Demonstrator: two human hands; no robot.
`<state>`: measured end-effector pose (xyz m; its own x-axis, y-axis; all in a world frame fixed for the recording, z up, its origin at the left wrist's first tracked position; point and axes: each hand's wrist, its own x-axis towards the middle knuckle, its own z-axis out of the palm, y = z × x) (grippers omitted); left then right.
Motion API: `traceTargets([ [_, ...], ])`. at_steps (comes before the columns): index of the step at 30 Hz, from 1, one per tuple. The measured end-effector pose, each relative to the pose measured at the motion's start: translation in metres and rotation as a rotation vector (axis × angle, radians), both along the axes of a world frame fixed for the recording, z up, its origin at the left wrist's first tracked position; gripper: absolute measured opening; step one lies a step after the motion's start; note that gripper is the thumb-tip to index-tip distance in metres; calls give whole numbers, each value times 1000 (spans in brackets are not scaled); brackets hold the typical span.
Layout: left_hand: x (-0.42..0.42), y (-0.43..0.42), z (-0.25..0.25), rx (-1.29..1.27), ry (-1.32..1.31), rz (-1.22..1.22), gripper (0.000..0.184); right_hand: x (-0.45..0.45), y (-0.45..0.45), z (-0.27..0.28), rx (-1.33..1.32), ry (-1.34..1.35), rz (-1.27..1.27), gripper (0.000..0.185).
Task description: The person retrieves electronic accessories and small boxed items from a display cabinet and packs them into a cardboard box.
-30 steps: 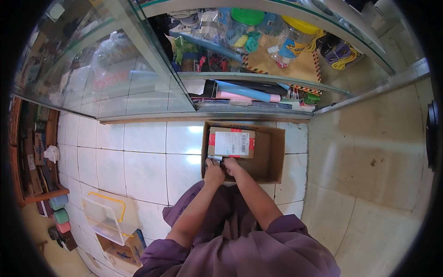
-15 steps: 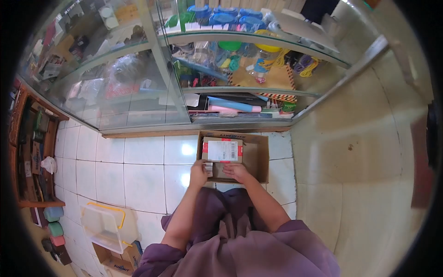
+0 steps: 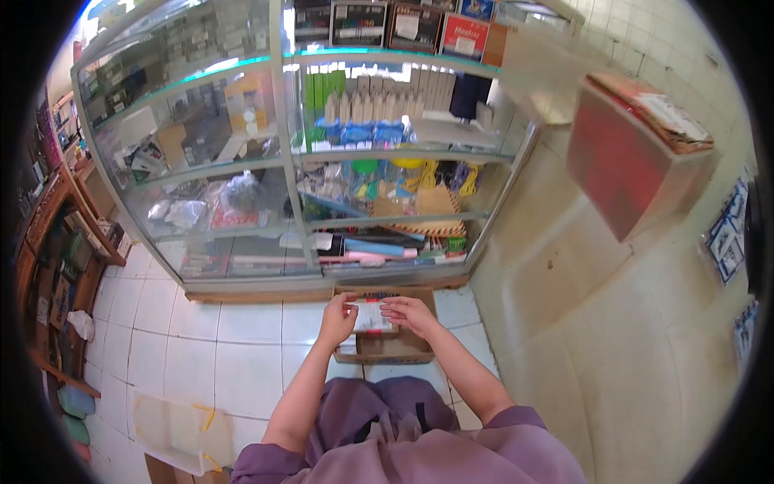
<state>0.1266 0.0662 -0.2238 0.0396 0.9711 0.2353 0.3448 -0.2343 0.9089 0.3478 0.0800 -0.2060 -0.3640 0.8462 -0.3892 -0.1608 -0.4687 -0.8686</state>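
Note:
An open cardboard box (image 3: 419, 347) stands on the tiled floor before me. Inside, a parcel with a white label and red tape (image 3: 372, 316) lies toward the far side. A small white box (image 3: 347, 344) sits in the near left corner. Over the box's left side is my left hand (image 3: 338, 320), fingers bent, thumb apart from them. My right hand (image 3: 409, 315) hovers over the parcel's right part, its fingers stretched toward the left hand. Neither hand visibly grips anything; whether the fingertips touch the parcel is hard to tell.
A glass display cabinet (image 3: 294, 218) with stocked shelves rises directly behind the box. A wooden shelf (image 3: 48, 266) stands left. A clear plastic container (image 3: 173, 427) with a yellow handle is at lower left, beside another cardboard box (image 3: 165, 472). A red box (image 3: 605, 153) juts out at upper right.
Both hands have risen from the near part of the box toward its far side and spread apart. The view has tilted up, showing more of the cabinet and the red box.

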Motion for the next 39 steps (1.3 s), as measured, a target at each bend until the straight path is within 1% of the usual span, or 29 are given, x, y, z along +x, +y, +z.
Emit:
traceTargets([
  [3,6,22,51,162,22,-29,27,12,26,31,152,-46,-3,29],
  [5,14,36,94,186,7,-52,28,20,43,60,367,-166,-38,29],
  [7,21,56,126,329,88,-108,26,32,67,83,413,-171,-82,28],
  [9,32,76,160,351,107,-134,25,47,96,104,672,-254,-161,25],
  [10,38,92,173,431,144,-139,25,53,111,116,669,-263,-170,25],
  [11,46,110,183,512,179,-143,25,62,127,128,803,-429,-265,25],
  [12,55,129,193,510,169,-155,25,69,142,141,932,-598,-360,25],
  [13,65,151,203,576,179,-167,25,75,157,156,925,-612,-369,25],
  [14,78,173,212,645,185,-179,25,82,172,172,996,-607,-489,25],
  [15,93,193,222,644,175,-191,25,89,190,184,1068,-598,-610,24],
  [16,110,214,234,656,119,-219,24,99,212,193,1069,-611,-618,24],
  [18,148,258,256,678,51,-244,24,120,255,216,1100,-711,-828,32],
  [19,169,283,262,596,-36,-247,24,130,276,227,1108,-719,-831,32],
  [20,191,309,265,511,-122,-251,25,139,296,237,1116,-885,-890,38],
  [21,215,339,264,517,-132,-254,25,149,314,246,1117,-1052,-947,45],
  [22,240,372,258,377,-262,-251,26,165,337,249,1064,-1188,-929,60],
  [23,261,401,253,232,-393,-248,28,172,354,248,1073,-1197,-934,60],
  [24,280,427,250,245,-403,-256,28,180,366,247,1066,-1355,-939,65],
  [25,298,446,249,129,-404,-229,29,191,379,246,1049,-1517,-940,69],
  [26,314,461,241,-2,-397,-202,29,200,391,241,1042,-1571,-919,76],
  [27,321,466,246,-3,-399,-211,29,203,398,244,1037,-1578,-924,76],
  [29,324,460,267,-96,-310,-214,29,200,398,254,880,-1586,-895,75],
  [30,314,456,286,-270,-297,-415,28,199,397,259,874,-1585,-893,75],
  [32,317,464,291,-316,-321,-453,27,195,397,265,765,-1741,-827,74],
  [33,319,466,294,-360,-352,-495,27,197,401,262,762,-1741,-827,74],
  [35,321,466,298,-373,-407,-521,27,200,407,253,929,-1811,-902,61],
  [36,321,467,299,-380,-462,-543,28,199,409,251,927,-1807,-901,61],
  [38,338,487,282,-381,-497,-510,28,196,413,252,1153,-1915,-984,47],
  [39,338,485,281,-378,-536,-481,29,197,417,249,1147,-1910,-983,47],
])
